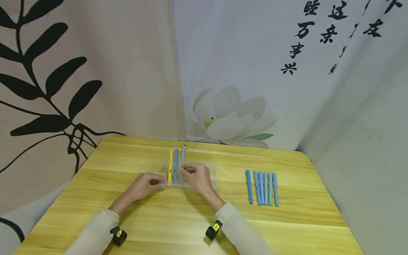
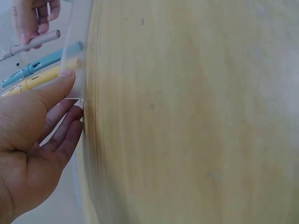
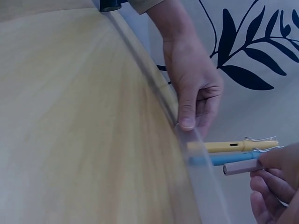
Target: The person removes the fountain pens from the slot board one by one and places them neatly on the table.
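A clear plastic pen holder (image 1: 213, 175) sits toward the back of the table, its left end between the thumb and fingers of my left hand (image 1: 144, 186). My right hand (image 1: 199, 177) pinches a pale pinkish-grey pen (image 1: 183, 154) by its barrel, upright over the holder. Its lower end shows in the right wrist view, close to the holder's front lip (image 3: 198, 161). Side by side at the holder's left end stand a yellow pen (image 1: 170, 166) and a blue pen (image 1: 176, 165), clips upward. Both wrist views show these pens too.
To the right, several blue and greenish pens (image 1: 266, 188) lie in a loose row on the wooden table (image 1: 153, 226). Behind the table hangs a curtain (image 1: 223, 53) with a flower and writing. A black wrist camera (image 1: 118, 236) sits at each sleeve.
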Motion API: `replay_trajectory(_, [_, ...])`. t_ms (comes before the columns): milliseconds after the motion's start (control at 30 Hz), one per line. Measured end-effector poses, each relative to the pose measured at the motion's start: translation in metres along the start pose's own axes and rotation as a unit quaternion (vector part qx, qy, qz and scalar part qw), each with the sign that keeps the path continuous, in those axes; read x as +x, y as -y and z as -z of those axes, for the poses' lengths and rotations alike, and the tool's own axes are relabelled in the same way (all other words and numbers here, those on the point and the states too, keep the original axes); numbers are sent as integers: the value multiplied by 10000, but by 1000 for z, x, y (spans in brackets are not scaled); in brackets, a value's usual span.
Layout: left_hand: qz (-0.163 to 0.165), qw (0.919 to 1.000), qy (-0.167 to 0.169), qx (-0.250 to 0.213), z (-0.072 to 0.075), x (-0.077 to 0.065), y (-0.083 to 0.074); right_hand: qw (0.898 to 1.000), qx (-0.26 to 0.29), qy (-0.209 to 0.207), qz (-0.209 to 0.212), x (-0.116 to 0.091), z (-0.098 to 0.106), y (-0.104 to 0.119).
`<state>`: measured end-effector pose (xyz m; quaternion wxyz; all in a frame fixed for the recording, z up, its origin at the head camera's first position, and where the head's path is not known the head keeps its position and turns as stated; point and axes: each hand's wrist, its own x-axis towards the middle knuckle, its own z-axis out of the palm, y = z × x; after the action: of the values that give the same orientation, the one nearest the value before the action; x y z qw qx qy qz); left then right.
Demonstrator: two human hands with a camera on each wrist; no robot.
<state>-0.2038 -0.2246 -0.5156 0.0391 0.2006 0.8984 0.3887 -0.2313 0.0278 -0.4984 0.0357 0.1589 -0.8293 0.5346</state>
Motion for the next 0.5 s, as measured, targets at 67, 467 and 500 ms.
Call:
replay_trajectory(67, [-18,10000,-14,19,-1,0,0,10000,-53,12,11,0,4,2])
replay_trajectory(467, [78,9999,-83,-12,-2,1,0,9996,-185,-103,178,-5,32,12])
replay_trajectory(500, [101,9999,-83,-23,-2,1,0,9996,-190,-122,177,-6,34,13])
